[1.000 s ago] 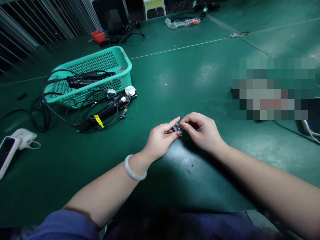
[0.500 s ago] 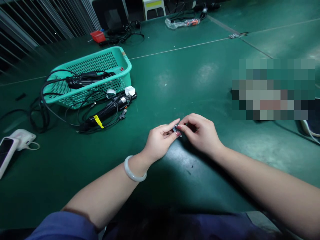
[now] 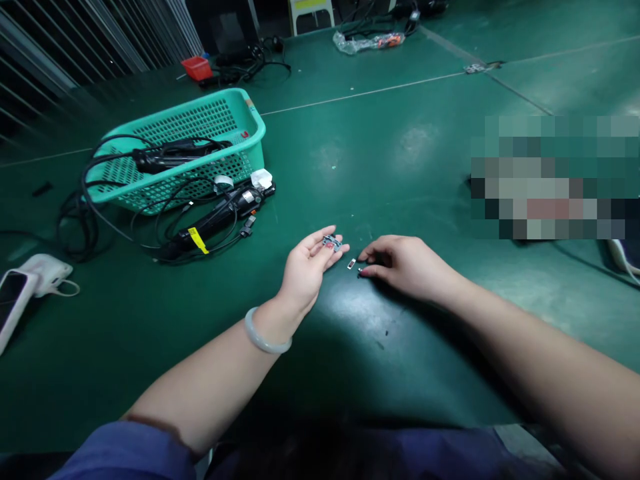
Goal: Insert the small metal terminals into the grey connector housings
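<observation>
My left hand [image 3: 307, 265] rests on the green table [image 3: 380, 153] with its palm turned up and a small grey metal part [image 3: 331, 241] lying on its fingertips, held under the thumb. My right hand [image 3: 403, 265] lies palm down a short way to the right, its fingers curled and its fingertips touching the table. Between the two hands a tiny pale piece [image 3: 351, 264] lies on the table, just left of my right fingertips. A pale bangle [image 3: 263, 337] circles my left wrist.
A teal plastic basket [image 3: 200, 143] with black cables and a tool stands at the left. A black rotary tool with a yellow label [image 3: 215, 217] lies in front of it. A white device with a phone [image 3: 25, 290] lies at the far left. A red tray [image 3: 197, 67] sits far back.
My hands were pinched together on the small part. They have drawn apart: the left keeps the part, the right has dropped to the table, and a tiny piece now lies between them.
</observation>
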The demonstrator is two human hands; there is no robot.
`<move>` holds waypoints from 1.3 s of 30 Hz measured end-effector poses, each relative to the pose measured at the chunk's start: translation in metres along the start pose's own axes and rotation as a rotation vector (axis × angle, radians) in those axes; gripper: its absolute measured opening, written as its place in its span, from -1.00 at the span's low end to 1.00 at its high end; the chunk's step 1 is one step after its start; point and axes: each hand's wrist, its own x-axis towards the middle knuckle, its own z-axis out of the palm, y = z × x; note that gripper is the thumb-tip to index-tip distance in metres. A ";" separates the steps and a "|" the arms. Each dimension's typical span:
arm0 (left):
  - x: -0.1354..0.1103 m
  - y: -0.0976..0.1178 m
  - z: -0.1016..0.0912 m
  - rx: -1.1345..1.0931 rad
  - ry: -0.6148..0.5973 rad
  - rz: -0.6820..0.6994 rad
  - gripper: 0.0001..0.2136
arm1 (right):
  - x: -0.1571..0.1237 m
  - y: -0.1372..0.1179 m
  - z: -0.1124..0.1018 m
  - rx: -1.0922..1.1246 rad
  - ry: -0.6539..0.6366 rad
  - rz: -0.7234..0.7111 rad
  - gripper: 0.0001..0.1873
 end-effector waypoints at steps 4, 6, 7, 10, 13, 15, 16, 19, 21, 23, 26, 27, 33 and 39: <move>0.000 -0.001 0.001 0.010 0.006 0.004 -0.77 | -0.002 -0.002 0.008 -0.093 -0.011 -0.101 -0.89; 0.000 -0.002 0.001 0.013 0.003 0.009 -0.78 | -0.002 -0.003 0.009 -0.099 -0.009 -0.119 -0.84; 0.000 -0.002 0.001 0.013 0.001 0.012 -0.78 | -0.002 -0.004 0.009 -0.098 0.001 -0.122 -0.84; 0.000 -0.003 0.001 0.017 -0.023 0.027 -0.74 | -0.002 -0.006 0.004 -0.037 0.115 -0.111 -0.88; -0.001 -0.004 0.000 0.050 -0.076 0.048 -0.70 | -0.004 -0.010 -0.002 0.110 0.257 -0.075 -0.87; -0.002 -0.005 -0.001 0.077 -0.110 0.066 -0.69 | -0.005 -0.013 -0.005 0.195 0.288 -0.062 -0.84; -0.002 -0.005 -0.001 0.088 -0.123 0.075 -0.69 | -0.005 -0.014 -0.005 0.216 0.291 -0.060 -0.84; -0.003 -0.005 0.001 0.112 -0.151 0.083 -0.66 | -0.006 -0.017 -0.005 0.195 0.302 -0.067 -0.85; -0.005 -0.004 0.002 0.127 -0.166 0.078 -0.67 | -0.007 -0.017 -0.004 0.154 0.310 -0.077 -0.86; -0.006 -0.004 0.004 0.139 -0.178 0.075 -0.69 | -0.007 -0.017 -0.003 0.129 0.303 -0.087 -0.87; -0.008 -0.003 0.005 0.143 -0.181 0.062 -0.67 | -0.009 -0.019 -0.001 0.120 0.303 -0.093 -0.87; -0.008 -0.003 0.005 0.140 -0.179 0.053 -0.66 | -0.009 -0.020 0.000 0.120 0.308 -0.093 -0.87; -0.006 -0.005 0.003 0.085 -0.176 0.022 -0.63 | -0.009 -0.021 -0.001 0.250 0.314 -0.095 -0.82; -0.004 0.000 0.002 -0.180 -0.142 -0.094 -0.85 | -0.002 -0.008 -0.001 0.326 0.308 0.044 -0.81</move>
